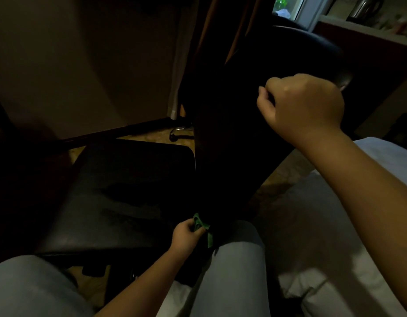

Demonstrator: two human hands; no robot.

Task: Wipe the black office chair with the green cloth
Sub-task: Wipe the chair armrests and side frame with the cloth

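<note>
Dim room. The black office chair [232, 145] fills the centre, its backrest running long from lower centre toward upper right, with the seat [129, 191] flat to its left. Right hand [301, 104], fingers curled, grips the backrest high up, likely steadying it. Left hand [186, 234] sits low, pinching the bunched green cloth [203, 228] against the backrest's foot. The backrest's length lies up and away from the cloth.

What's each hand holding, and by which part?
The left hand pinches the cloth by a bunched end. The right hand is curled at the chair back; too dark to tell if it grips.
</note>
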